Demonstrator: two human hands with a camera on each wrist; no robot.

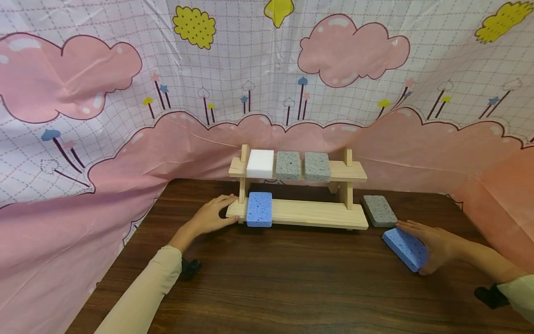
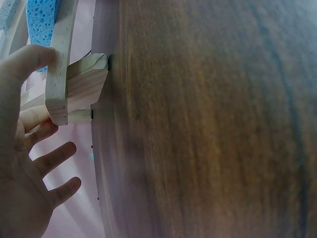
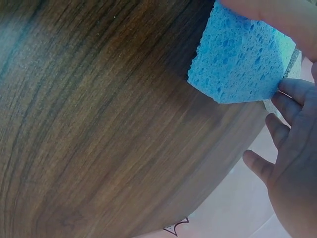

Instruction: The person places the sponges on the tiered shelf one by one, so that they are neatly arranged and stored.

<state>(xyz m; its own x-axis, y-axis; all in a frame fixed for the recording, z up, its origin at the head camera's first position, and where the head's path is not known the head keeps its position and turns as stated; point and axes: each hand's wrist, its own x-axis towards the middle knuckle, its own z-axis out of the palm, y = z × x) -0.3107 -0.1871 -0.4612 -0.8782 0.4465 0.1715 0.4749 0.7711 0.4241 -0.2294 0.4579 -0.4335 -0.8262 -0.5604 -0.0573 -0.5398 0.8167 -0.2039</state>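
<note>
My left hand (image 1: pixel 212 214) grips the left end of the two-tier wooden shelf (image 1: pixel 313 213) at its lower board. In the left wrist view the thumb lies on one side of the board (image 2: pixel 58 84), the index finger is on the other, and other fingers spread free. At the right, my right hand (image 1: pixel 435 246) holds a blue sponge (image 1: pixel 405 249) between thumb and fingers, tilted over the table. The right wrist view shows that sponge's porous face (image 3: pixel 242 59). Beyond it lies a grey sponge (image 1: pixel 379 211), beside the shelf's right end. Another blue sponge (image 1: pixel 259 209) sits on the lower board's left part.
On the upper board stand a white sponge block (image 1: pixel 260 163) and two grey sponges, one in the middle (image 1: pixel 288 165) and one farther right (image 1: pixel 317 166). The dark wood table (image 1: pixel 292 283) extends in front. A pink patterned cloth (image 1: pixel 250 93) hangs behind and around it.
</note>
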